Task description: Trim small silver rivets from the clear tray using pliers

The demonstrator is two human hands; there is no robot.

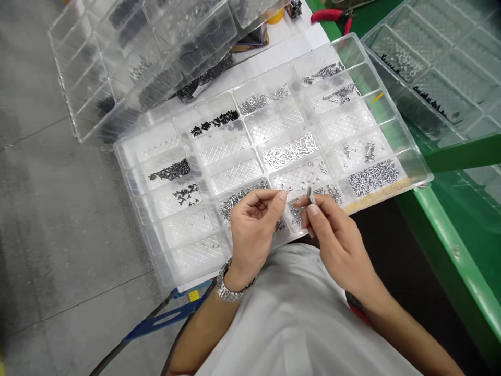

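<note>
Grey, the slim piece [310,195] pinched by the fingers of the right hand [340,244] above the tray [237,175] could, should they slacken, drop among loose parts [373,177]; the left hand [252,230] pinches, its contents unclear.

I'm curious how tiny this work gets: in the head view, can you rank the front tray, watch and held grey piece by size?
Front tray
Watch
Grey piece, clearly smallest
</note>
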